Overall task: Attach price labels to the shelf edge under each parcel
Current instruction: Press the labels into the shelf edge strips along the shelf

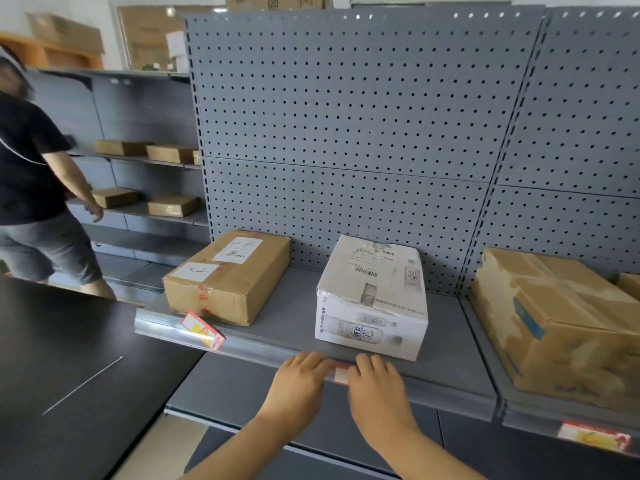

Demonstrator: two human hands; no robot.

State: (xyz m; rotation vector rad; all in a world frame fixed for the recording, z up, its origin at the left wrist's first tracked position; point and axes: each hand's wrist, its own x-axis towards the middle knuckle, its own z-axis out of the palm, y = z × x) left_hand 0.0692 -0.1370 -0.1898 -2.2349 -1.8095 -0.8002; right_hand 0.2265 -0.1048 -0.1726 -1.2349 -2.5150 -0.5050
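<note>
A red and white price label [338,373] sits on the grey shelf edge [256,351], below the white bottled-water carton [372,297]. My left hand [299,382] presses on the label's left end and my right hand [377,388] on its right end. A brown parcel [227,275] stands at the shelf's left, with a red and yellow label [202,330] tilted on the edge strip beneath it. A large worn brown box [557,320] fills the neighbouring shelf, and a red label [594,438] sits on that shelf's edge.
A dark table [62,368] with a thin metal rod [81,386] lies at the left. A person in a black shirt [31,174] stands by the far shelves, which hold several small brown boxes [171,154]. Grey pegboard [346,133] backs the shelf.
</note>
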